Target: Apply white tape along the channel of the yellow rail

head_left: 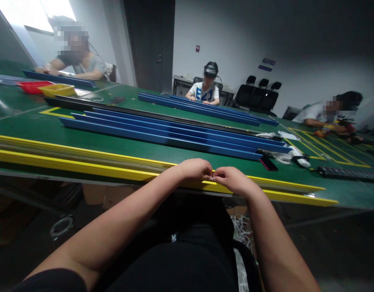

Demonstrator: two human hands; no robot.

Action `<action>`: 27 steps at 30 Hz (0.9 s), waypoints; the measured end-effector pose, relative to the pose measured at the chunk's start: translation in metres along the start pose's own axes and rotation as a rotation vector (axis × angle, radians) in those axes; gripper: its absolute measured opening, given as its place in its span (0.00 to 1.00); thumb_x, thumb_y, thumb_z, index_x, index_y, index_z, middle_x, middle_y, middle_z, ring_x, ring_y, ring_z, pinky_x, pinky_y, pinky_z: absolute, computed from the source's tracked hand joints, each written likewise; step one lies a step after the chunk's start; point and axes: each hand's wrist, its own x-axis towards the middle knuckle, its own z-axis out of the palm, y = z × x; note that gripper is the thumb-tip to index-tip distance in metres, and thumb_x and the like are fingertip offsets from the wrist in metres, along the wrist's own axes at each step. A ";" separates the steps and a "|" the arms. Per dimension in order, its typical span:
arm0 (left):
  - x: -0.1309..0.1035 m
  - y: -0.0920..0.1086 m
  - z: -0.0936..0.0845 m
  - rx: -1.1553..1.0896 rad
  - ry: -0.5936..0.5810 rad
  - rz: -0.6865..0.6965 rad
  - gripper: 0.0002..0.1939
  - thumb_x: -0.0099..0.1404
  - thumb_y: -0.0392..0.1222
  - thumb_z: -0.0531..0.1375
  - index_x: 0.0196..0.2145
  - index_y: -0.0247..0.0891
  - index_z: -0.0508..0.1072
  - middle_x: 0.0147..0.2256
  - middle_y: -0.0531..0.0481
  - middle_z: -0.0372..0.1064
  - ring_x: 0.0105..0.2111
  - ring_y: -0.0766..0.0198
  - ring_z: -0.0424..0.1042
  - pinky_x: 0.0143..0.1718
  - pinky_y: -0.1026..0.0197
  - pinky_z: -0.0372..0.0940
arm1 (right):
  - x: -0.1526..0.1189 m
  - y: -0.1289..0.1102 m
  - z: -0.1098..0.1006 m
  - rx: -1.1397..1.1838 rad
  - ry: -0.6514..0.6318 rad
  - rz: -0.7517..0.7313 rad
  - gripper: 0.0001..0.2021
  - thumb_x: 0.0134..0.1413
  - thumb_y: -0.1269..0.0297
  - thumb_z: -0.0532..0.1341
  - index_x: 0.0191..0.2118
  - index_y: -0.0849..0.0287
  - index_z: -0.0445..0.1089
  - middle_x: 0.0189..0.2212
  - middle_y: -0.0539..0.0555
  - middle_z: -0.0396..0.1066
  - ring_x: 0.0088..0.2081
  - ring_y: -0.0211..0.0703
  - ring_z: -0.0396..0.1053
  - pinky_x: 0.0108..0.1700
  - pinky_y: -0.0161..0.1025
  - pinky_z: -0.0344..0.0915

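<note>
- Nearest, along the desk's near edge, lies a long yellow channel (126, 172), straight and glossy, with two raised edges and a duller trough between.
- At its middle, the left hand (195, 169) and right hand (231, 178) nearly meet, fingertips pinching a small pale bit (212, 178) (too tiny to identify).
- The channel's left end is cut off; the hands and left forearm hide part of its middle.
- The desk (35, 121) is green, marked with yellow lines.
- Farther across lie blue channels (138, 137), a phone (268, 163) near their right end.
- Beyond, three people sit around; the left one is blurred.
- Farthest: pale wall (229, 40), dark door (150, 44).
</note>
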 end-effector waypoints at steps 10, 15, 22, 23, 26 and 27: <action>-0.001 0.006 -0.007 -0.031 -0.078 -0.089 0.15 0.62 0.49 0.56 0.42 0.47 0.77 0.42 0.53 0.75 0.40 0.63 0.72 0.38 0.67 0.61 | -0.004 -0.010 0.005 -0.140 0.109 -0.091 0.08 0.56 0.61 0.58 0.34 0.53 0.75 0.30 0.50 0.75 0.31 0.38 0.68 0.32 0.33 0.56; 0.000 0.005 -0.007 -0.026 -0.064 -0.065 0.16 0.62 0.49 0.55 0.43 0.46 0.77 0.43 0.52 0.75 0.40 0.62 0.73 0.38 0.66 0.62 | -0.007 -0.011 0.006 -0.271 0.149 -0.114 0.09 0.56 0.63 0.57 0.30 0.55 0.73 0.27 0.51 0.73 0.28 0.37 0.65 0.29 0.33 0.51; 0.003 0.001 -0.001 0.002 -0.071 -0.118 0.16 0.60 0.51 0.57 0.42 0.46 0.76 0.42 0.51 0.76 0.38 0.61 0.73 0.34 0.65 0.61 | -0.017 -0.028 0.000 -0.159 0.173 -0.276 0.07 0.57 0.65 0.58 0.33 0.55 0.73 0.30 0.51 0.73 0.32 0.37 0.67 0.33 0.33 0.56; 0.004 0.000 0.001 0.012 -0.070 -0.133 0.16 0.59 0.52 0.57 0.42 0.47 0.76 0.41 0.51 0.76 0.37 0.61 0.73 0.33 0.64 0.61 | -0.018 -0.030 -0.002 -0.130 0.212 -0.293 0.07 0.57 0.65 0.58 0.34 0.55 0.73 0.31 0.51 0.74 0.33 0.38 0.67 0.34 0.33 0.57; 0.004 -0.003 0.004 0.021 -0.052 -0.110 0.15 0.61 0.54 0.56 0.39 0.47 0.77 0.41 0.51 0.76 0.36 0.61 0.73 0.33 0.64 0.61 | -0.019 -0.027 -0.009 -0.094 0.429 -0.259 0.08 0.59 0.62 0.57 0.38 0.55 0.73 0.33 0.52 0.74 0.34 0.39 0.68 0.35 0.34 0.58; 0.004 -0.004 0.004 0.014 -0.042 -0.077 0.14 0.62 0.53 0.56 0.38 0.46 0.77 0.42 0.51 0.76 0.37 0.62 0.73 0.34 0.65 0.61 | -0.018 -0.023 -0.011 -0.087 0.502 -0.237 0.09 0.60 0.60 0.56 0.38 0.55 0.73 0.34 0.53 0.74 0.33 0.39 0.68 0.35 0.34 0.58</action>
